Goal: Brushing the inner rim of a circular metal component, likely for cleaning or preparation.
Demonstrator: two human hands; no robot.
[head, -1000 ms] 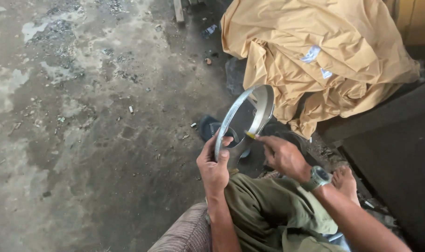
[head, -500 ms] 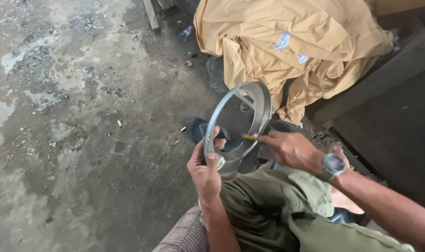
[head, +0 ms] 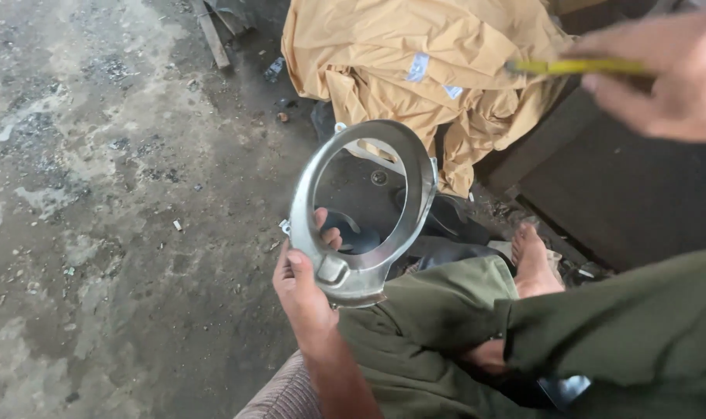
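**Tool lifted off the ring**

Head view: since half a second ago the right hand (head: 663, 74) has swung up and away from the ring (head: 361, 209), taking its yellow tool (head: 574, 67) over the tan cloth (head: 423, 70). The fingers are closed round the tool. The left hand (head: 302, 287) grips the ring's lower rim, upright above the knee (head: 438, 310). The work on the ring looks paused; how much is left cannot be told.
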